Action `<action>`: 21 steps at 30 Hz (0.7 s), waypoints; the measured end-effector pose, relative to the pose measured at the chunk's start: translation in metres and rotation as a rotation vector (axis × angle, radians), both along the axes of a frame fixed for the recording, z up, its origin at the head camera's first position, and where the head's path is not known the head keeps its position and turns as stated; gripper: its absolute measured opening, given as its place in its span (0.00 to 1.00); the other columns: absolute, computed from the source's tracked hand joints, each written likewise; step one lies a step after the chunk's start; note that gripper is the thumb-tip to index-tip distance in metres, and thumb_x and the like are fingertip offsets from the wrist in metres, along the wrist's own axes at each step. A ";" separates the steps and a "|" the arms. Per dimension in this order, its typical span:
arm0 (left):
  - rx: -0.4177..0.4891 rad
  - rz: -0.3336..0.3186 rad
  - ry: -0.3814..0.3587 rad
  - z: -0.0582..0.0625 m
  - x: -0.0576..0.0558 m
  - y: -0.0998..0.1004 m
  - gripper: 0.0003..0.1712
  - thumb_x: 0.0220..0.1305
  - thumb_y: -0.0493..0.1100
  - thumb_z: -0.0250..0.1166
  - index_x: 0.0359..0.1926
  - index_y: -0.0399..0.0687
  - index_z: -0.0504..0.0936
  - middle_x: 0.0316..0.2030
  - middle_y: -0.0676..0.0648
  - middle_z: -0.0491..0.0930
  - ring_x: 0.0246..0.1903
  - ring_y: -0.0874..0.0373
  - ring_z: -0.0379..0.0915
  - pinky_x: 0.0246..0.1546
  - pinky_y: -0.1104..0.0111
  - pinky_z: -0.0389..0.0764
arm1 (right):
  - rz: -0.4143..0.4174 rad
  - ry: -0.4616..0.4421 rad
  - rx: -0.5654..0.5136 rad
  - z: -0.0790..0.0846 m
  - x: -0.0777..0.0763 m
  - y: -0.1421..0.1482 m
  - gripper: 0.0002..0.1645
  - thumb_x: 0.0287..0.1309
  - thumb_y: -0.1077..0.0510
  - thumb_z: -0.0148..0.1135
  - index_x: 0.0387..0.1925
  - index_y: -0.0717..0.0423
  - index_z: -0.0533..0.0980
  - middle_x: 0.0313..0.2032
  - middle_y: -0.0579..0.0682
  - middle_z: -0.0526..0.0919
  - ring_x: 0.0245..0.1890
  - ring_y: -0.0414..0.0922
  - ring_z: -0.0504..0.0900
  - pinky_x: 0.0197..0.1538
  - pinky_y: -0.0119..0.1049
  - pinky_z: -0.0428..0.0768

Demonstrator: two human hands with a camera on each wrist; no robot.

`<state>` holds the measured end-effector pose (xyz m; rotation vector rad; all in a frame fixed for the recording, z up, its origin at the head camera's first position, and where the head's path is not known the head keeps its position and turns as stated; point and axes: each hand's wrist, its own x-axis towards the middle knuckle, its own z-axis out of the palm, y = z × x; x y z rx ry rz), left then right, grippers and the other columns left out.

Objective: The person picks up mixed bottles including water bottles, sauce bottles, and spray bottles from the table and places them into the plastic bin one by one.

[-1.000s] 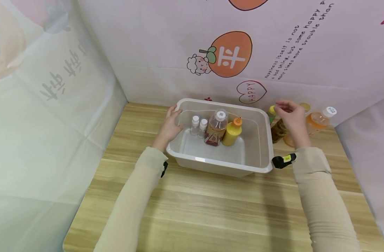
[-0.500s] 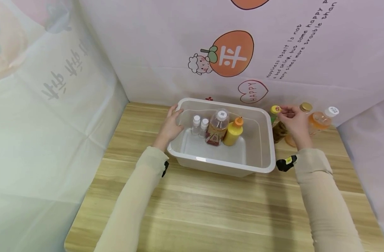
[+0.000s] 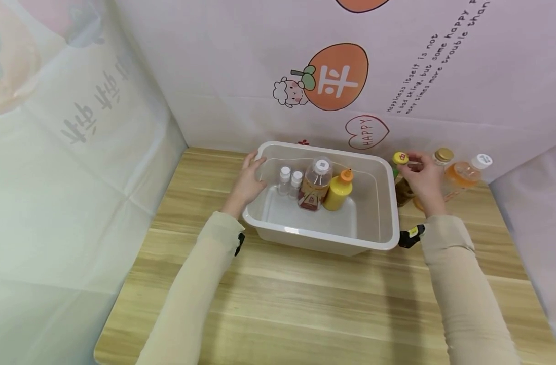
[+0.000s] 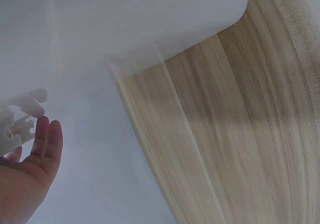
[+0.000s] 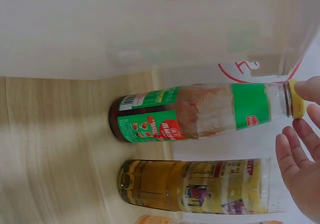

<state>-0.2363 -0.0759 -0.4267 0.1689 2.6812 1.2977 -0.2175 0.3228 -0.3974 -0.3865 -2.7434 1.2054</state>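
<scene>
My right hand [image 3: 425, 178] pinches the yellow cap [image 5: 297, 100] of a glass sauce bottle [image 5: 200, 111] with green labels and a dark reddish-brown content. In the head view that hand hides much of the bottle, which is just outside the bin's right end. My left hand [image 3: 247, 183] holds the left end of a light grey plastic bin [image 3: 300, 234], its fingers at the rim. Inside the bin stand two small white-capped bottles [image 3: 284, 181], a large clear bottle with a white cap [image 3: 316, 186], and a yellow squeeze bottle [image 3: 337, 195] with an orange nozzle.
Beside the sauce bottle are a gold-capped bottle of amber liquid [image 5: 200, 186] and a white-capped bottle with orange liquid [image 3: 465, 172]. The wooden table [image 3: 278, 304] meets printed cloth walls [image 3: 241, 66] at the back and sides.
My right hand has come down from above the yellow cap and now pinches it. The cap has shifted slightly. My left hand stays at the bin's rim.
</scene>
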 end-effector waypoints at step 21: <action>-0.001 -0.007 0.014 0.001 0.001 -0.001 0.41 0.55 0.30 0.60 0.71 0.46 0.60 0.76 0.50 0.42 0.70 0.40 0.54 0.64 0.52 0.72 | 0.043 -0.078 -0.105 -0.008 -0.010 -0.005 0.38 0.67 0.49 0.48 0.73 0.57 0.50 0.69 0.62 0.60 0.65 0.54 0.65 0.59 0.31 0.74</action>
